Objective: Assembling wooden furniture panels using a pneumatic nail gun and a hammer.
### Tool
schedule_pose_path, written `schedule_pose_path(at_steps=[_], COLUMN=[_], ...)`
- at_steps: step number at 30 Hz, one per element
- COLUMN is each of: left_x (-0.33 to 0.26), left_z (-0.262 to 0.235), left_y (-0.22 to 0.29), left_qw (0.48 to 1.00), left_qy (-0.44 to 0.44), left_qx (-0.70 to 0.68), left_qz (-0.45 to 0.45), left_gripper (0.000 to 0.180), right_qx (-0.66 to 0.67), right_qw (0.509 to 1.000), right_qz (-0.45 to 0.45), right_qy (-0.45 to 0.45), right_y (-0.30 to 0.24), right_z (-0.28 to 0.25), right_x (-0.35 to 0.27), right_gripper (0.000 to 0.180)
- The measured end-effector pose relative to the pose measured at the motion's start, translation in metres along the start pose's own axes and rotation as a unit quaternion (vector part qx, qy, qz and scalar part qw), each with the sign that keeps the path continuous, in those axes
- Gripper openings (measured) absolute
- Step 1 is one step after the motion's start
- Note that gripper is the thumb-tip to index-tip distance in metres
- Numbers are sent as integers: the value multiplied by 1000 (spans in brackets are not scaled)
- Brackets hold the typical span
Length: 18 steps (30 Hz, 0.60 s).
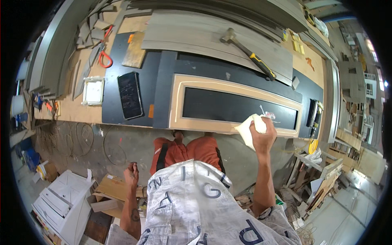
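Observation:
My right hand [263,132] grips a folded pale cloth [247,128] and presses it on the near edge of a long dark panel with a tan routed frame [228,127], toward its right end. A few white scratch marks show on the dark centre just beyond the cloth. My left hand [131,175] hangs low at my side, fingers loosely curled, holding nothing, away from the workbench [73,110].
A hammer with a yellow-black grip [249,55] lies on grey boards at the back. A dark phone-like slab [130,95], a white square box [93,91] and red-handled pliers [105,60] lie left. Wood offcuts and white drawers [61,204] sit on the floor.

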<state>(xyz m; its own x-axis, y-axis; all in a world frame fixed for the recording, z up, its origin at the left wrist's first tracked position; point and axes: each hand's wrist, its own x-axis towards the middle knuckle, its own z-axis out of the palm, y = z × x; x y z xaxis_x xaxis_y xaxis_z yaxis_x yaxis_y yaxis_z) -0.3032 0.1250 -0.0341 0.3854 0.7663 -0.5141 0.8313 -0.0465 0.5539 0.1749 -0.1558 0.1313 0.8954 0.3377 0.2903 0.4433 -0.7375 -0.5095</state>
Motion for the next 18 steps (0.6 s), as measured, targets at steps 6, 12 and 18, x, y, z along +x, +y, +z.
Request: schedule_pose_path(at_steps=[6,12,18], left_x=[-10,-15,-11], left_z=[-1,-7,8], left_y=[-16,-14,-40], left_qw=[997,999,998], left_qy=[18,18,14], left_qx=[-75,-9,-29], left_qz=[11,-29,-51], left_gripper=[30,29,32], right_qx=[45,71,96], right_qw=[999,997,993], right_qz=[6,4,36], right_qy=[-24,-23,-52], right_y=[-43,-76,-102], right_z=[27,52,67], right_x=[-6,-8,-10], right_gripper=[28,24,24])
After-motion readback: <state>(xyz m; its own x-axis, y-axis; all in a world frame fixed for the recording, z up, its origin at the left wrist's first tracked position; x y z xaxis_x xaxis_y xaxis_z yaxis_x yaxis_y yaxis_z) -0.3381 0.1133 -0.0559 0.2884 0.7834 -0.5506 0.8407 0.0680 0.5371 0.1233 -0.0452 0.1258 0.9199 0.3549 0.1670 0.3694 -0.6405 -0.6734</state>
